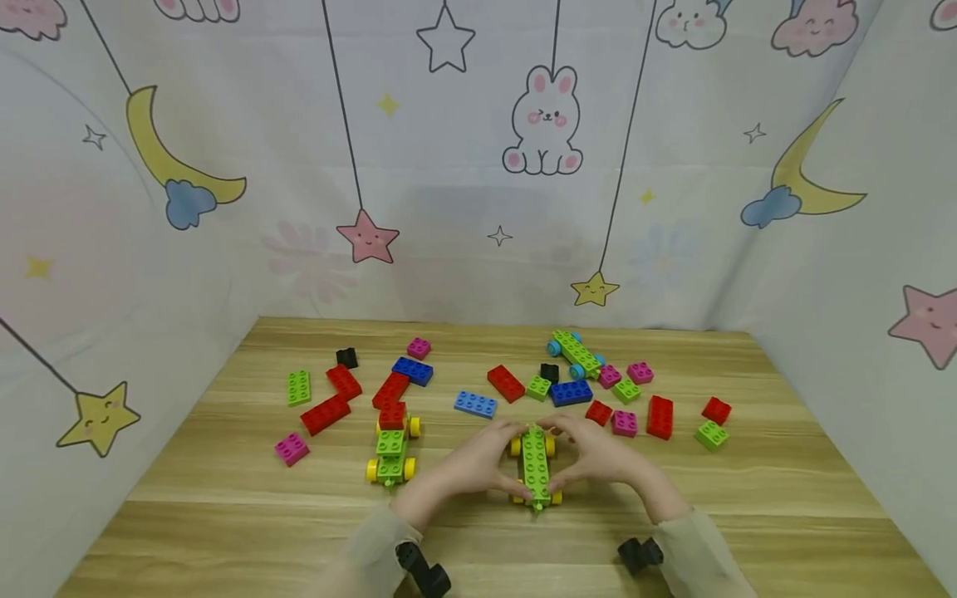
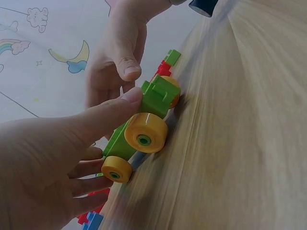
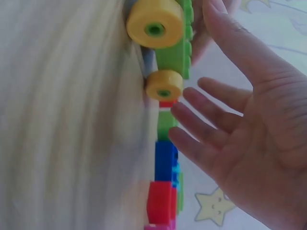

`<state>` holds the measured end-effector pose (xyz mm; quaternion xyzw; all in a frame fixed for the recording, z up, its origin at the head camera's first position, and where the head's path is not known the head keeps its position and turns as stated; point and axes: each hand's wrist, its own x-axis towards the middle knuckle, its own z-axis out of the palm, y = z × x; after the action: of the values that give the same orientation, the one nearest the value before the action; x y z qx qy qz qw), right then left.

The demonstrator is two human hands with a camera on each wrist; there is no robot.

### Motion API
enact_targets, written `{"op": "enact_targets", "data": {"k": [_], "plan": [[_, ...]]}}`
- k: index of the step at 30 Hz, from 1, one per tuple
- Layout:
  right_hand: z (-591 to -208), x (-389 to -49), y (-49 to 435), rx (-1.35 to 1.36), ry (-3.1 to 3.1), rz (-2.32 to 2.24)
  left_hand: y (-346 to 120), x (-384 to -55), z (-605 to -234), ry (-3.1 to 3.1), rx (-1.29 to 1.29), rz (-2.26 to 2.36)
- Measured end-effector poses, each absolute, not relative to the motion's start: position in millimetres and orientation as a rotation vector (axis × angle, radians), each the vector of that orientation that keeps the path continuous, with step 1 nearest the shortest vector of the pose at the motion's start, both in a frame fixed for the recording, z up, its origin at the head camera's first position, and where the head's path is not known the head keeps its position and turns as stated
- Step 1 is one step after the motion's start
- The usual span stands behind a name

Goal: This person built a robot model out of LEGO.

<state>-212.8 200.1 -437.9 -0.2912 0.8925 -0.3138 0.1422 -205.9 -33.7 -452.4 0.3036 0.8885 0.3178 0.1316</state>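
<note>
We saw the left hand (image 1: 484, 463) spread along one side of the green car (image 1: 535, 465), thumb resting on the car's near end, fingers loosely extended. The right hand (image 1: 601, 453) was relaxed on the other side, its fingers parted and gripping nothing; we could not tell whether its thumb touched the car. Between them, the car stood on its yellow wheels (image 1: 549, 447), with a broad stretch of tabletop (image 1: 710, 523) on our side of it.

Left of the left hand, we had a gap of wood, then a second car (image 1: 391, 465) carrying a red block (image 1: 392, 415). Past the fingertips, a light blue block (image 1: 475, 404) and another car (image 1: 577, 353), blue-wheeled, narrowed the way forward. Right of the right hand, we saw a small green block (image 1: 713, 434) near the right edge. The far edge met a printed cloth (image 1: 449, 183).
</note>
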Motion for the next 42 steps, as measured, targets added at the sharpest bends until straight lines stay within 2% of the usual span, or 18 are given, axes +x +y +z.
{"op": "enact_targets", "data": {"k": [6, 19, 42], "plan": [[-431, -217, 224, -0.805, 2.658, -1.013, -34, -207, -454, 2.583, 0.879, 0.917], [-427, -226, 286, -0.535, 2.941, -1.049, -37, -208, -455, 2.575, 0.907, 0.911], [-441, -232, 286, -0.424, 2.912, -0.879, -38, -209, -455, 2.569, 0.903, 0.861]]}}
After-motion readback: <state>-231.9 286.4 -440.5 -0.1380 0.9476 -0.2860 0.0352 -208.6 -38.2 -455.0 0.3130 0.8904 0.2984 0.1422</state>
